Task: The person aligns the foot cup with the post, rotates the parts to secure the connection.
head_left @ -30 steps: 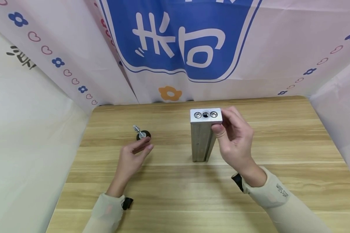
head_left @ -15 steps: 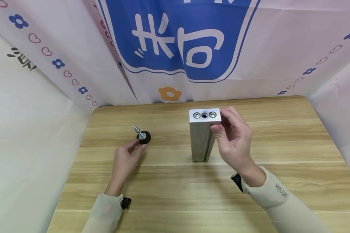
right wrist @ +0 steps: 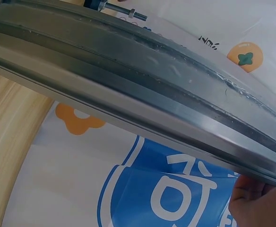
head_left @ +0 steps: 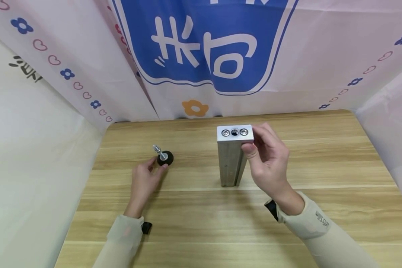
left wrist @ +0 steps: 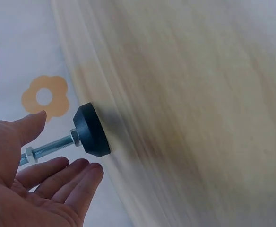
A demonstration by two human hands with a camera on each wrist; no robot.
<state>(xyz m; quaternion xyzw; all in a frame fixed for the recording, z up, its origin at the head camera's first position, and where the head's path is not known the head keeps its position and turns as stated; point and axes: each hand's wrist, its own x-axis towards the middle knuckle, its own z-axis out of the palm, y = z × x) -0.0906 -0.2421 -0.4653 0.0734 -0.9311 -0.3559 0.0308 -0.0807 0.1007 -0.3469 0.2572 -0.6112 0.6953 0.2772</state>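
A levelling foot [head_left: 165, 158] stands on the table at the left, its round black base down and its threaded metal stud leaning up to the left. My left hand [head_left: 144, 182] is at that base, thumb on the near side and fingers at the left. The left wrist view shows a gap between the thumb [left wrist: 31, 126] and the foot [left wrist: 91, 130], with the fingers extended below it. Upright at the middle is an aluminium profile [head_left: 230, 162], capped by an end plate [head_left: 235, 137] with two screws and a central hole. My right hand [head_left: 271, 160] grips its top right edge between thumb and fingers.
The wooden table [head_left: 194, 223] lies beneath everything. A printed white cloth [head_left: 321, 56] with a blue sign rises behind the table's back edge, and pale cloth [head_left: 23, 167] flanks the left side.
My left hand has drawn back to the left and nearer, from over the foot's base to its near left side. The profile and right hand have barely shifted.
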